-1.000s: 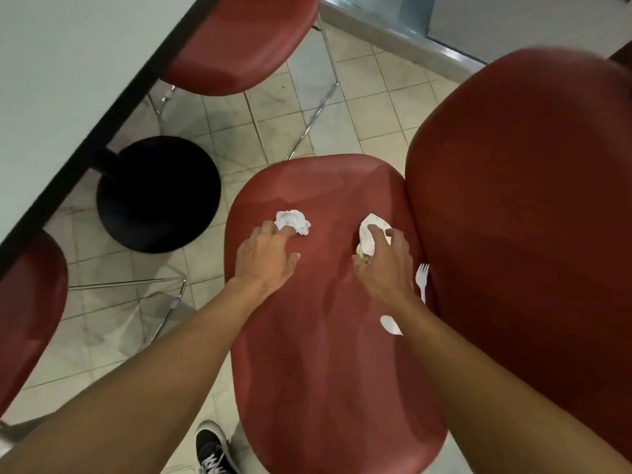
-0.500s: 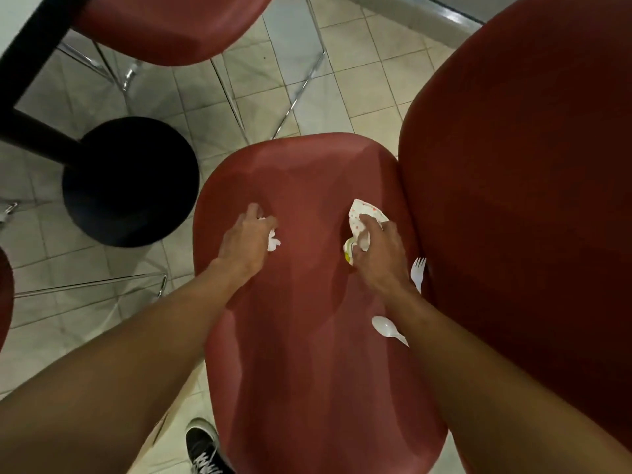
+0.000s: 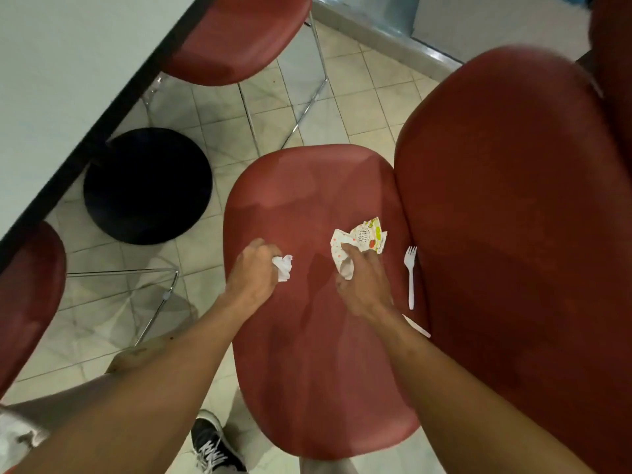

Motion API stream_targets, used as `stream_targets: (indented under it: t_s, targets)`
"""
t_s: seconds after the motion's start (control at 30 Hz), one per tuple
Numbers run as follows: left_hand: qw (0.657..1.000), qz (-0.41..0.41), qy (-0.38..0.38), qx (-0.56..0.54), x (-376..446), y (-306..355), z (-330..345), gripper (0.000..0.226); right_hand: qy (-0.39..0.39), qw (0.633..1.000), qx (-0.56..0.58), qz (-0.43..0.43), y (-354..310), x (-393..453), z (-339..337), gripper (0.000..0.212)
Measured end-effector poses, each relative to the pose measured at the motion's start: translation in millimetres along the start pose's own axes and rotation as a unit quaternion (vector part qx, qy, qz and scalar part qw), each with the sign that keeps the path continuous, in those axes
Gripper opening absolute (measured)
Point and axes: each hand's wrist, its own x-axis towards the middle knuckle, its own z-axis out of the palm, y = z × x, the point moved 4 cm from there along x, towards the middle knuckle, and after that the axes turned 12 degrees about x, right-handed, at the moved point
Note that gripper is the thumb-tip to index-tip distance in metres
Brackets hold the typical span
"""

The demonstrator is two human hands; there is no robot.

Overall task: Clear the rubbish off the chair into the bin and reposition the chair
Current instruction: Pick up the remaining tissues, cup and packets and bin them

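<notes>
Looking down on a red chair seat (image 3: 307, 336), backrest (image 3: 513, 234) rising at the right.

Left hand (image 3: 254, 273) over the seat's left-middle, fingers curled round a crumpled white tissue (image 3: 283, 266); most of the wad poking out on the hand's right side, toward the seat's centre, the rest tucked under the fingers.

Right hand (image 3: 362, 282) near mid-seat, thumb and fingers pinching a printed paper wrapper (image 3: 360, 239); wrapper fanning out ahead of the fingertips, away from the wrist, its dotted part bunched against the palm. Whether lifted off the seat or resting on it: cannot tell.

White plastic fork (image 3: 411, 275) flat on the seat just right of the right hand, tines pointing away, close to the crease where the seat meets the backrest, not touched. Thin white handle of another utensil (image 3: 417, 327) showing beside the right wrist, the rest hidden by the forearm.

Elsewhere: round black table base (image 3: 147, 186) on the tiled floor (image 3: 342, 107) to the left, table edge (image 3: 85, 107) above it, two more red chairs (image 3: 239, 39) around, a black sneaker (image 3: 215, 446) below.
</notes>
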Motion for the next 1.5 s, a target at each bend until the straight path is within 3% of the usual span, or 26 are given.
stream_targets:
  t_s: [0.37, 0.63, 0.9, 1.2, 1.5]
  targets:
    - [0.996, -0.071, 0.038, -0.036, -148, -45, -78, 0.017, -0.059, 0.997, -0.009, -0.042, -90, -121, 34, 0.058]
    - [0.98, -0.159, 0.06, -0.101, -270, -127, -90, 0.024, -0.116, 0.99, -0.031, -0.075, -135, -222, 99, 0.059]
    - [0.941, -0.282, 0.099, -0.162, -375, -243, -85, 0.022, -0.188, 0.973, -0.073, -0.108, -181, -298, 192, 0.063]
    - [0.891, -0.414, 0.135, -0.128, -427, -350, -90, 0.013, -0.232, 0.96, -0.081, -0.132, -220, -336, 295, 0.063]
    - [0.898, -0.402, 0.127, -0.124, -427, -395, -49, 0.016, -0.253, 0.959, -0.061, -0.112, -224, -337, 375, 0.069]
